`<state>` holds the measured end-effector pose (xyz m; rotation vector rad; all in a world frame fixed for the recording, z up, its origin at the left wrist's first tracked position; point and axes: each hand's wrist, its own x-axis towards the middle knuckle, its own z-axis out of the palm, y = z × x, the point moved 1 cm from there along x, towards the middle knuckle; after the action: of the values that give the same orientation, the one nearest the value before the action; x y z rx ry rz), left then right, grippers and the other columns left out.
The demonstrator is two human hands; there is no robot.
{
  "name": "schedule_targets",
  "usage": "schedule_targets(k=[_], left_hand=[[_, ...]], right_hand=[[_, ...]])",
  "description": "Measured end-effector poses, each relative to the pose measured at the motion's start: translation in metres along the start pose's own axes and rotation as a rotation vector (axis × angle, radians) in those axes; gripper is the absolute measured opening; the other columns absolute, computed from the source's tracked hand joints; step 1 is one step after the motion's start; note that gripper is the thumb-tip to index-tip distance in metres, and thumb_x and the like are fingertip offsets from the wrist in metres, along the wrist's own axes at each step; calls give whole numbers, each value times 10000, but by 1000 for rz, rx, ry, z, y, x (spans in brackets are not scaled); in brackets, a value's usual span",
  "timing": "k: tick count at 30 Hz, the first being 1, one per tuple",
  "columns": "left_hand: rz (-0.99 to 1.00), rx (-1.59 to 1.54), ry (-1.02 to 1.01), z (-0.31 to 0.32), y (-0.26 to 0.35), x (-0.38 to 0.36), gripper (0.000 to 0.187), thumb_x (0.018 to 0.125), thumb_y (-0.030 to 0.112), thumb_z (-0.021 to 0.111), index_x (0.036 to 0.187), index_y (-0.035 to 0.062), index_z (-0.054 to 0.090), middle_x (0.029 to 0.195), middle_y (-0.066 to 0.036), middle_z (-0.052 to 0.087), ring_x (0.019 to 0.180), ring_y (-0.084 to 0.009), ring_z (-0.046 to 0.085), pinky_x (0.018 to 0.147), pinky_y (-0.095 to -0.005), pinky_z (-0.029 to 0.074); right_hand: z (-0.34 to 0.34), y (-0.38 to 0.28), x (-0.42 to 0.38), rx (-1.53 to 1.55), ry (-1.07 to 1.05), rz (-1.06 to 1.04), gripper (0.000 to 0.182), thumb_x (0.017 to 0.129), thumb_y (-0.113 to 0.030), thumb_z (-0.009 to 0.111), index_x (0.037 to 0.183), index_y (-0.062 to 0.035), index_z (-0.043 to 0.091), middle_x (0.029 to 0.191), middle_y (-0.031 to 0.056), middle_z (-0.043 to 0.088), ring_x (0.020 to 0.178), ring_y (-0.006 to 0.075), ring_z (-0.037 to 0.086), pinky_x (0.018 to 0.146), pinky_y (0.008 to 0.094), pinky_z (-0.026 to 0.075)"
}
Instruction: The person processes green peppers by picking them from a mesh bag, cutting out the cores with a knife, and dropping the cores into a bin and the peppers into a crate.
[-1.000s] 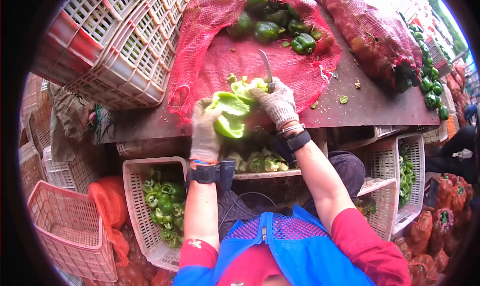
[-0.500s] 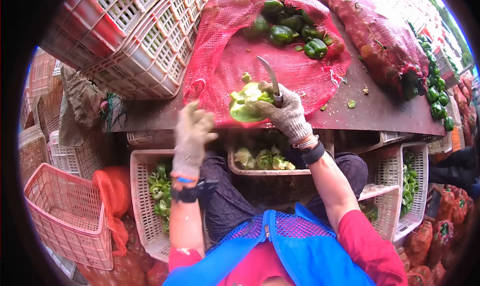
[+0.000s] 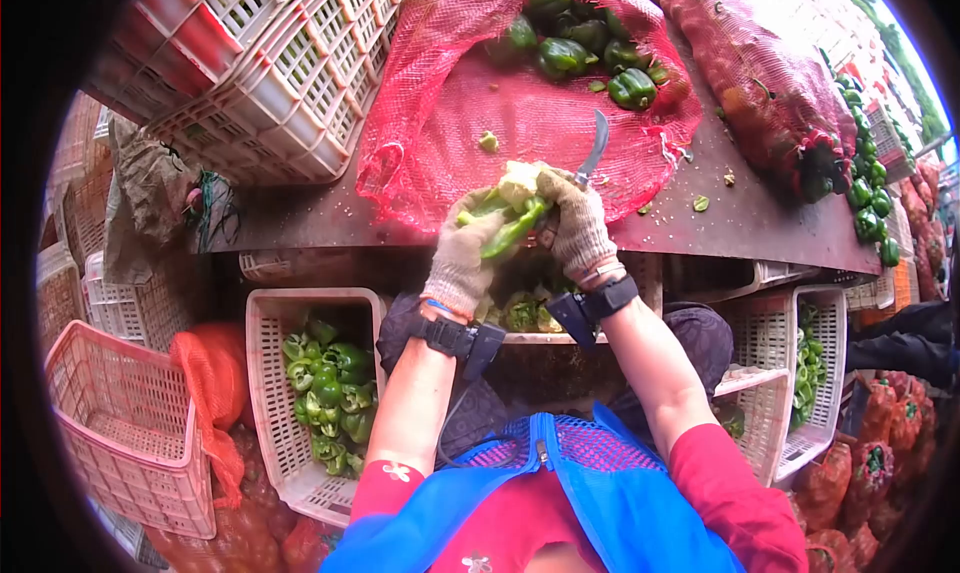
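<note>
My left hand (image 3: 462, 258), in a pale knit glove, is closed on a cut green pepper (image 3: 518, 228) near the table's front edge. The gloved right hand (image 3: 577, 221) has its fingers wrapped round a curved knife (image 3: 597, 145), blade pointing up. That same hand touches the pale seedy core (image 3: 523, 183) at the top of the pepper. Beyond both hands lies an open red mesh bag (image 3: 450, 103) with several whole green peppers (image 3: 565, 59) at its back. A small green piece (image 3: 488, 142) rests on the mesh.
Crates (image 3: 270, 83) are stacked at the back left. Cut peppers (image 3: 325, 388) fill part of a crate left of my legs. Below my hands a bin (image 3: 545, 339) holds pale cores. A full mesh bag (image 3: 740, 73) lies at the right. A person's dark-clothed leg (image 3: 900, 345) shows far right.
My left hand has moved right and up and taken hold of the pepper. The knife now tilts to the right, and the pepper's core stands up between my hands.
</note>
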<state>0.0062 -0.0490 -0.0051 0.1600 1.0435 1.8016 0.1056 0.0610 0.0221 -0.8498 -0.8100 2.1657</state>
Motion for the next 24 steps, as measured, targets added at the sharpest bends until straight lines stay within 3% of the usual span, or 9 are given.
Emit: schedule_targets(k=[5, 7, 10, 14, 17, 19, 21, 23, 24], left_hand=[[61, 4, 138, -4, -11, 19, 358, 891, 42, 599, 1231, 138, 536, 1139, -68, 634, 943, -222, 654, 679, -369, 579], [118, -2, 178, -4, -15, 19, 383, 860, -8, 615, 1218, 105, 540, 1115, -97, 638, 918, -231, 668, 692, -372, 598], [165, 0, 249, 2, -15, 17, 417, 819, -80, 618, 1206, 53, 539, 1091, -131, 638, 910, -246, 682, 742, -373, 615], [195, 75, 250, -1, -16, 15, 429, 824, -100, 622, 1215, 56, 538, 1089, -121, 627, 917, -224, 655, 775, -345, 597], [234, 106, 239, -5, -21, 20, 411, 827, -64, 627, 1214, 41, 534, 1085, -116, 635, 896, -217, 672, 756, -331, 595], [343, 264, 520, 42, -5, 7, 386, 844, -35, 631, 1211, 39, 537, 1081, -104, 631, 883, -186, 657, 760, -306, 572], [346, 144, 472, 49, -7, 7, 370, 855, -12, 636, 1209, 37, 539, 1075, -92, 630, 877, -165, 644, 762, -290, 554], [242, -255, 98, -9, -32, 34, 365, 862, 6, 642, 1211, 36, 540, 1068, -80, 630, 875, -152, 634, 764, -281, 542], [189, -455, -88, -35, -43, 44, 363, 865, 15, 645, 1212, 35, 541, 1064, -74, 631, 874, -146, 629, 765, -277, 536]], right_hand=[[-8, 22, 53, -98, 313, -39, 96, 839, -103, 696, 903, -42, 659, 700, 25, 624, 534, 133, 571, 446, 280, 457], [-11, 16, 63, -480, 316, -280, 37, 783, -51, 704, 811, -39, 683, 677, 12, 618, 596, 137, 577, 592, 296, 493], [-26, -13, 71, -709, 483, -395, 73, 769, -95, 726, 762, -73, 657, 625, 17, 598, 479, 140, 543, 453, 297, 445], [-10, -37, 37, -459, 381, -294, 127, 836, -118, 718, 935, -90, 644, 610, -13, 571, 412, 100, 507, 346, 251, 388], [34, -28, -8, -342, 176, -339, 162, 833, -93, 716, 985, -85, 661, 671, -9, 599, 485, 73, 530, 413, 229, 419], [71, -7, -34, -400, 5, -255, 244, 775, -67, 765, 998, -33, 673, 765, 15, 647, 653, 79, 591, 598, 223, 490], [101, 11, -69, -503, -423, -221, 347, 742, -76, 801, 1058, -14, 670, 836, 20, 666, 756, 86, 597, 694, 240, 498], [106, 14, -78, -728, -473, -451, 438, 704, -106, 845, 1092, -15, 661, 848, 28, 657, 770, 98, 594, 725, 264, 505], [98, 22, -68, -582, -332, -347, 492, 681, -140, 869, 1101, -12, 647, 851, 52, 641, 761, 112, 590, 715, 265, 506]])
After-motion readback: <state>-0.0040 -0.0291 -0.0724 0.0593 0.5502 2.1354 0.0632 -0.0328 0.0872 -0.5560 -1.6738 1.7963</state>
